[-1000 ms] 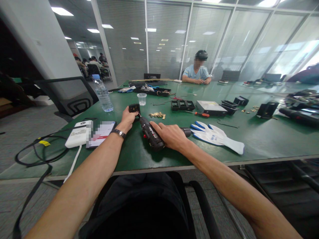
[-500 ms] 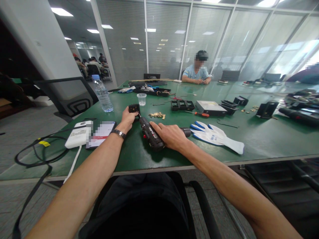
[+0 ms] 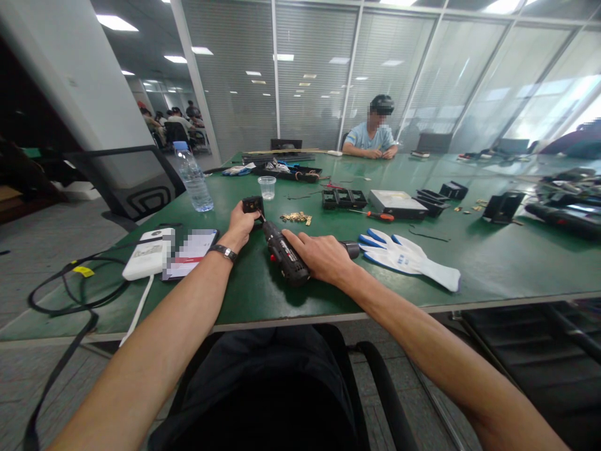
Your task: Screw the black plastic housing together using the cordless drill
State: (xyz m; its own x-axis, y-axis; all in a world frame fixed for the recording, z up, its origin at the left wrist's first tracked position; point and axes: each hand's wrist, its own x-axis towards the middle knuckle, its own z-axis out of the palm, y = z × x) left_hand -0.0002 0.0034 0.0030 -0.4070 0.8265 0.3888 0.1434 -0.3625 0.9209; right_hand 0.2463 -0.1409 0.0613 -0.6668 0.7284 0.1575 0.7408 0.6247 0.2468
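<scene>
My left hand [image 3: 243, 226] grips a small black plastic block [image 3: 253, 203] with brass-coloured bits showing in it, held just above the green table. In my right hand [image 3: 323, 255] is a black cordless drill [image 3: 285, 255], its fingers closed round the handle. The drill lies slanted, its nose toward the black block, and the bit's tip seems to touch or nearly touch the block; exact contact is too small to tell. A pile of small brass-coloured pieces [image 3: 297, 218] lies just right of the block. A clear plastic cup [image 3: 267, 187] stands behind it.
A white-and-blue glove [image 3: 407, 258] lies right of the drill. Beyond are a screwdriver [image 3: 381, 216], a black three-part housing [image 3: 344, 199] and a grey metal box [image 3: 395, 204]. At left stand a water bottle [image 3: 193, 178], phone [image 3: 191, 254] and white device [image 3: 150, 254]. Another person [image 3: 370, 138] sits opposite.
My hands, the drill and the black block hold almost the same position. The person opposite has raised their head slightly.
</scene>
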